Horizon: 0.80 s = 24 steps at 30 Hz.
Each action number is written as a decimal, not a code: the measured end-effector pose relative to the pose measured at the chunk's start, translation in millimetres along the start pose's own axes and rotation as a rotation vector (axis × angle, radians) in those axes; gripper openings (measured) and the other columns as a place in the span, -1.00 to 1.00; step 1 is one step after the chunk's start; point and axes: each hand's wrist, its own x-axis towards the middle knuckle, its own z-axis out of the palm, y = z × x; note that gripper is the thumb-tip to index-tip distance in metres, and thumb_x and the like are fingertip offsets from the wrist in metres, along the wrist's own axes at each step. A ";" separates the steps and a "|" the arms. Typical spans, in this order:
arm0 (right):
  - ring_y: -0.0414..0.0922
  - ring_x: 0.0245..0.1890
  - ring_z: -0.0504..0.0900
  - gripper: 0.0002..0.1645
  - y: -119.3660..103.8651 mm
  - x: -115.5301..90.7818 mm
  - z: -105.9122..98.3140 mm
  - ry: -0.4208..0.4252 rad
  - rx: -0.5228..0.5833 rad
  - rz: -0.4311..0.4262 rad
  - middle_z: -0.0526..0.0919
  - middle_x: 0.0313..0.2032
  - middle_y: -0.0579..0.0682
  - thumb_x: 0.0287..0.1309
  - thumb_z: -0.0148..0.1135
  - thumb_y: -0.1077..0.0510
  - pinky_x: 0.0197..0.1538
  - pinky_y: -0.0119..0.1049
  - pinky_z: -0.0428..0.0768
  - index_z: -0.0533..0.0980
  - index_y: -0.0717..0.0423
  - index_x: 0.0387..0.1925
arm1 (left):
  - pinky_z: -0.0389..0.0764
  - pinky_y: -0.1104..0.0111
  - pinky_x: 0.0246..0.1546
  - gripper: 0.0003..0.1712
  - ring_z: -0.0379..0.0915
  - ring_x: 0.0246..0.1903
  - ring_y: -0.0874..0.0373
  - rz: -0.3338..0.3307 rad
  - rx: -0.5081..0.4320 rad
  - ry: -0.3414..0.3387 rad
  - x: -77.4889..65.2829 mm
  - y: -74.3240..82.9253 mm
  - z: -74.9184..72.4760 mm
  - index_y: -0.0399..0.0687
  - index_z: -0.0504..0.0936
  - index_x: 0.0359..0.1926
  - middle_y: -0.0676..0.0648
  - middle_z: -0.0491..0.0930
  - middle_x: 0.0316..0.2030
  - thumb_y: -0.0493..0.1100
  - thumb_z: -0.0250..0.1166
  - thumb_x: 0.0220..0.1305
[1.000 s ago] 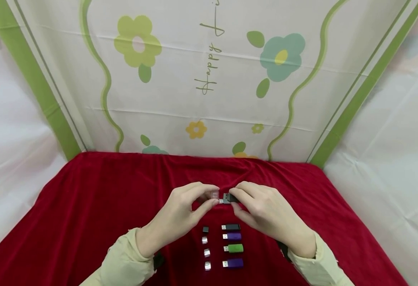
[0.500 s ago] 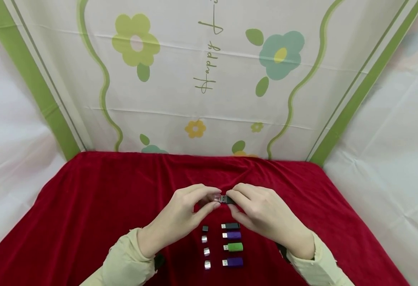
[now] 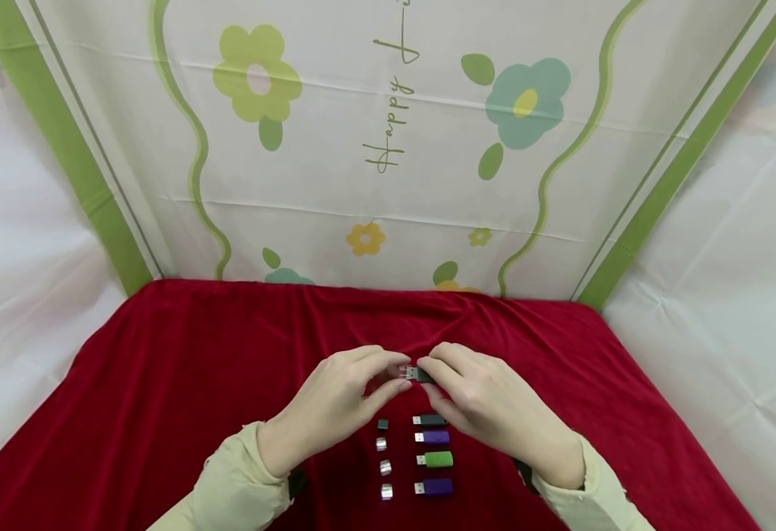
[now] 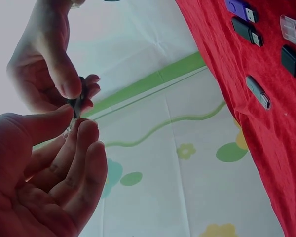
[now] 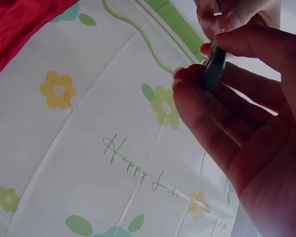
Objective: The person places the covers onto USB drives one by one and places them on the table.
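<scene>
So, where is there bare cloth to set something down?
Bare red cloth lies left of the left hand, right of the right hand, and between them and the flowered wall. Crowded: between the sleeves, among caps and USB drives.

1. The cloth [image 3: 162, 383] runs back to the rear panel [image 3: 328, 177]; the left panel [image 3: 43, 295] rises along its left edge, the right panel [image 3: 726, 332] along its right edge.
2. Right of the cloth's middle, well inside both side edges, a column runs rearward: front stick [image 3: 437, 487], second stick [image 3: 439, 459], third stick [image 3: 437, 437], rear stick [image 3: 433, 420].
3. Left of it, a gap between, a parallel column matches row for row: front cap [image 3: 386, 492], second cap [image 3: 386, 467], third cap [image 3: 381, 444], rear cap [image 3: 383, 425].
4. Behind both columns, above the cloth, the held cap [image 3: 404, 372] sits in the left hand [image 3: 341, 391], at the left end of the held stick [image 3: 424, 375] in the right hand [image 3: 477, 391].
5. A fifth stick [image 4: 258, 92] lies on the cloth between the rear stick and the far edge.
</scene>
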 end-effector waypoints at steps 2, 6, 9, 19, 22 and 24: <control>-0.16 -0.34 0.54 -0.74 0.1 0.0 0.2 -0.009 0.011 0.001 0.55 -0.24 0.02 0.03 0.25 0.33 -0.25 -0.41 0.60 0.58 0.28 -0.17 | 0.49 0.62 -0.37 -0.73 0.50 -0.38 0.40 -0.006 0.017 -0.004 0.1 0.4 -0.6 -0.17 0.69 -0.10 0.11 0.63 -0.32 -0.21 0.46 0.17; -0.14 -0.29 0.55 -0.73 0.5 -0.4 0.7 -0.018 0.028 -0.005 0.55 -0.21 0.04 0.07 0.20 0.35 -0.19 -0.40 0.60 0.57 0.30 -0.14 | 0.49 0.61 -0.40 -0.74 0.48 -0.40 0.41 -0.014 0.029 -0.012 0.3 0.8 -1.5 -0.15 0.69 -0.12 0.13 0.62 -0.35 -0.21 0.47 0.16; -0.12 -0.25 0.56 -0.74 0.9 -0.5 0.8 -0.027 0.033 -0.004 0.55 -0.18 0.05 0.15 0.11 0.33 -0.15 -0.37 0.60 0.56 0.31 -0.11 | 0.50 0.58 -0.42 -0.73 0.47 -0.42 0.41 -0.013 0.033 -0.015 0.4 0.8 -1.8 -0.16 0.69 -0.12 0.13 0.61 -0.36 -0.22 0.48 0.15; -0.06 -0.11 0.58 -0.68 0.1 -0.7 0.0 -0.055 0.008 0.013 0.56 -0.09 0.10 0.21 0.17 0.38 -0.03 -0.31 0.58 0.54 0.36 0.01 | 0.49 0.61 -0.41 -0.73 0.47 -0.43 0.40 0.014 0.058 0.010 -0.3 0.0 -0.8 -0.17 0.70 -0.12 0.11 0.61 -0.36 -0.22 0.48 0.14; -0.06 -0.10 0.58 -0.59 0.1 -1.2 -0.3 -0.073 -0.001 0.017 0.56 -0.08 0.10 0.05 0.25 0.46 -0.04 -0.31 0.59 0.53 0.36 0.01 | 0.47 0.62 -0.42 -0.73 0.46 -0.44 0.40 0.021 0.062 0.014 -0.1 0.1 -0.3 -0.17 0.70 -0.13 0.11 0.61 -0.36 -0.21 0.48 0.15; -0.06 -0.10 0.58 -0.52 0.1 -1.4 -0.2 -0.079 -0.009 0.016 0.56 -0.08 0.09 -0.05 0.28 0.50 -0.07 -0.31 0.60 0.54 0.35 0.00 | 0.48 0.62 -0.42 -0.73 0.45 -0.44 0.40 0.025 0.067 0.014 0.0 0.3 0.2 -0.18 0.71 -0.13 0.11 0.61 -0.36 -0.20 0.48 0.15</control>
